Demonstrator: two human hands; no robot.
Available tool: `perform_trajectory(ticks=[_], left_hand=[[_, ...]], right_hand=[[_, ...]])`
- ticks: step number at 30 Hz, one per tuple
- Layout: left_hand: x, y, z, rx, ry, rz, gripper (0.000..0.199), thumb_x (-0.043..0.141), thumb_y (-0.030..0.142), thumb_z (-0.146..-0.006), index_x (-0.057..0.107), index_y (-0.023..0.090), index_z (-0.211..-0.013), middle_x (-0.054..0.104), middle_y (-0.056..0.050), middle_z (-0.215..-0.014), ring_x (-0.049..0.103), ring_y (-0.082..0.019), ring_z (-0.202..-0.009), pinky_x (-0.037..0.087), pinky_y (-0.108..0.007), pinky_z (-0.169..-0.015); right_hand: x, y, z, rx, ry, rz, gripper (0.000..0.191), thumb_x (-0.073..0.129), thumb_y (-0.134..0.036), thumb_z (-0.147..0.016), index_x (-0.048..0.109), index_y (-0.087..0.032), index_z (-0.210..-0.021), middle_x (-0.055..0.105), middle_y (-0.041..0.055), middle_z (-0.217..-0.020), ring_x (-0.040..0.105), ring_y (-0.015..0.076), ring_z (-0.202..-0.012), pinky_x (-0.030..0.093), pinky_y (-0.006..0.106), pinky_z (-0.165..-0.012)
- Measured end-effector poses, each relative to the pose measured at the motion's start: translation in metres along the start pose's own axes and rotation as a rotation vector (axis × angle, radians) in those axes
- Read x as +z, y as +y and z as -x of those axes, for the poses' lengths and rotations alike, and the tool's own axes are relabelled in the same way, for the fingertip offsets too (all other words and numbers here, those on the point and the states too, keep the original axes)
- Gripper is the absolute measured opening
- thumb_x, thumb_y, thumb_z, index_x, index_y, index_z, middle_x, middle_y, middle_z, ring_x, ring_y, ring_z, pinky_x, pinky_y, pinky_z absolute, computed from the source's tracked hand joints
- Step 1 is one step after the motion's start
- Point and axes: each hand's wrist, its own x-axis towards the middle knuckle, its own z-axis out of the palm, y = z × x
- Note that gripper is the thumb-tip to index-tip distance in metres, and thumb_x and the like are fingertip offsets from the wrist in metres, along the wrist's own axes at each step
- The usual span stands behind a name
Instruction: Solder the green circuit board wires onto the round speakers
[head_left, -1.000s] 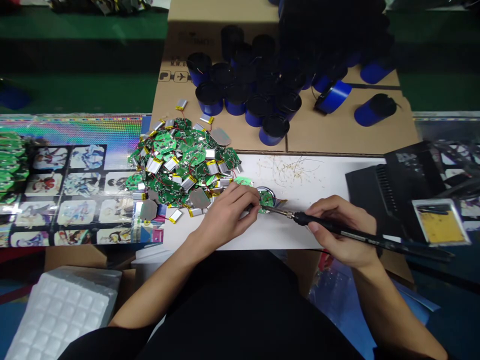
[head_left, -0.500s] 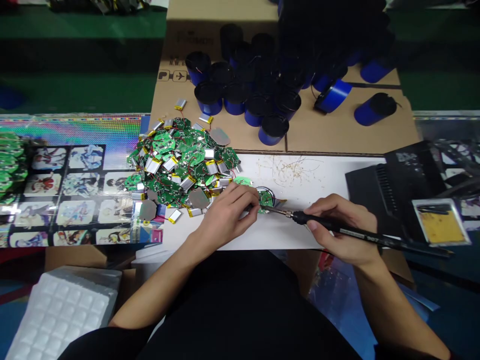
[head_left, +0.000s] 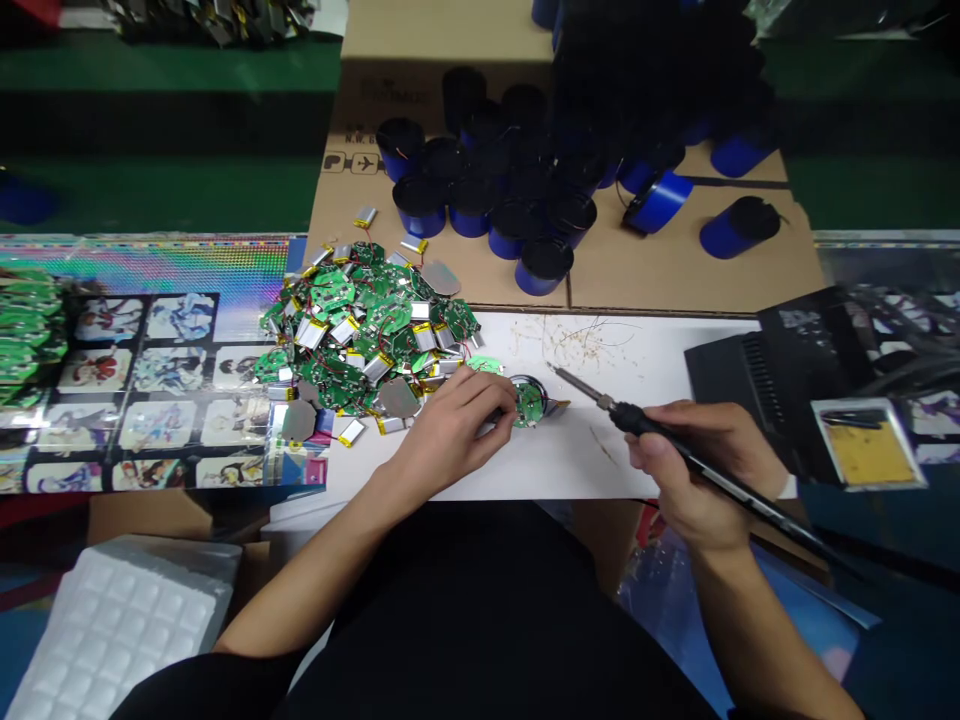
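My right hand [head_left: 709,470] is closed round the black grip of a soldering iron [head_left: 637,420]. The iron's metal tip points up and left, apart from a round green circuit board [head_left: 530,402] on the white tabletop. At that board's left edge, my left hand [head_left: 469,415] is closed in a pinch; what its fingertips hold is hidden. Dark wire curves along the board's upper rim. Left of this hand lies a heap of green circuit boards [head_left: 334,375] mixed with small silver battery cells [head_left: 351,431].
Blue cylindrical housings [head_left: 544,268] with black ends stand on cardboard [head_left: 637,280] at the back. Wire scraps [head_left: 585,340] litter the white surface. A black soldering stand [head_left: 757,380] with a yellow sponge tray [head_left: 870,445] sits right. Printed picture sheets [head_left: 169,365] lie left.
The soldering iron's tip has lifted off the board area and moved up and right with my right hand. My left hand stays at the board's edge. The view has shifted slightly.
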Motion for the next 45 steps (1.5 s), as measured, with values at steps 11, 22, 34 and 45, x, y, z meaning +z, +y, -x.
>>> perform_trajectory(ticks=[11,22,34,45], left_hand=[[0.0,-0.004,0.002,-0.011,0.081,0.104,0.001,0.07,0.02,-0.104,0.07,0.019,-0.104,0.08,-0.005,-0.106,0.072,-0.019,-0.103,0.051,-0.036,-0.094],[-0.015,-0.011,-0.005,0.116,-0.118,-0.034,0.014,0.062,0.025,-0.109,0.075,0.02,-0.112,0.078,-0.008,-0.12,0.063,-0.021,-0.105,0.051,-0.038,-0.098],[-0.03,-0.011,-0.03,0.273,-0.285,-0.181,0.022,0.055,0.026,-0.111,0.076,0.022,-0.104,0.076,-0.008,-0.116,0.061,-0.023,-0.1,0.048,-0.04,-0.093],[-0.035,-0.009,-0.036,0.317,-0.358,-0.297,0.025,0.052,0.027,-0.112,0.075,0.022,-0.104,0.075,-0.007,-0.116,0.059,-0.024,-0.1,0.042,-0.04,-0.089]], right_hand=[[0.05,0.005,0.021,-0.312,-0.216,0.288,0.038,0.071,-0.019,-0.1,0.069,-0.028,-0.137,0.082,0.008,-0.107,0.078,0.0237,-0.09,0.067,0.04,-0.08],[0.058,0.02,0.013,-0.346,-0.205,0.315,0.055,0.074,-0.009,-0.093,0.062,-0.032,-0.142,0.077,0.0069,-0.11,0.074,0.0252,-0.097,0.066,0.041,-0.084],[0.017,-0.003,0.039,-0.026,0.152,-0.117,0.022,0.072,-0.032,-0.096,0.068,-0.026,-0.117,0.068,0.0006,-0.084,0.064,0.0156,-0.059,0.051,0.029,-0.047],[0.012,-0.008,0.073,-0.189,0.013,0.343,0.021,0.076,-0.02,-0.088,0.075,-0.026,-0.108,0.081,0.0023,-0.08,0.079,0.0219,-0.061,0.066,0.031,-0.05]])
